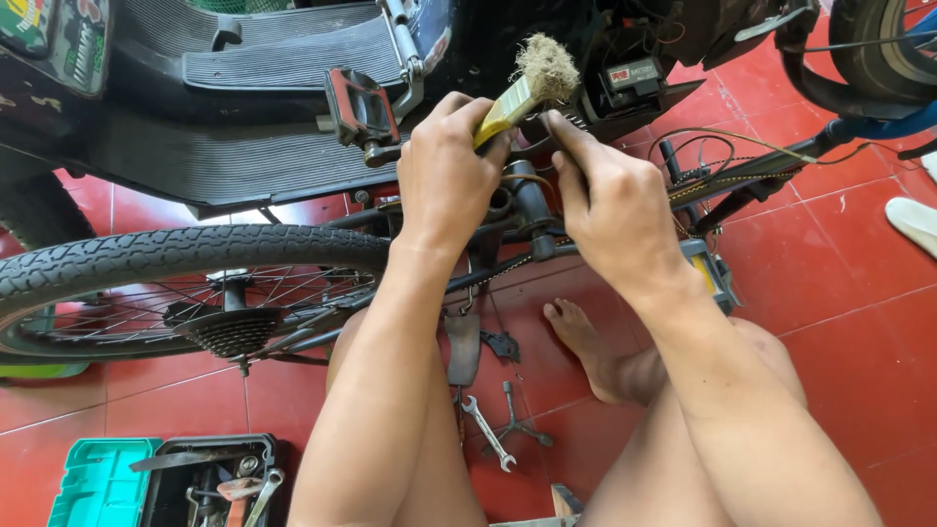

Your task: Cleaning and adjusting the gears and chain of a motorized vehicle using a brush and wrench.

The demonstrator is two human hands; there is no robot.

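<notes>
bicycle [293, 244] fills the view, lying across the red tiled floor [839, 322], its frame tubes and crank area sitting right under both hands. rear wheel [146, 263] stretches away well to the left of the grip, knobbly tyre on top, spokes and the cluster of cogs [232, 332] below it. black ribbed footboard [273, 107] of a scooter looms beyond the hands, up and to the left. down low, near the person's left knee, a green and black toolbox [166, 483] sits open with tools piled inside.

now the hands. left hand [444, 181] is wrapped tight around the yellow handle of a paintbrush [527, 88], fist closed, the frayed bristles poking up and to the right just above the knuckles. right hand [615, 210] is right beside it, almost touching, thumb and fingers pinched narrow at a small dark part of the bicycle just under the bristles; what exactly it pinches, cannot tell. pedal [359, 107] with red trim hangs just left of the brush hand. chain [508, 265] runs beneath the wrists. a bare foot [584, 342] rests on the tiles below the right wrist, and a spanner [486, 431] lies between the legs, well under the grip.
</notes>
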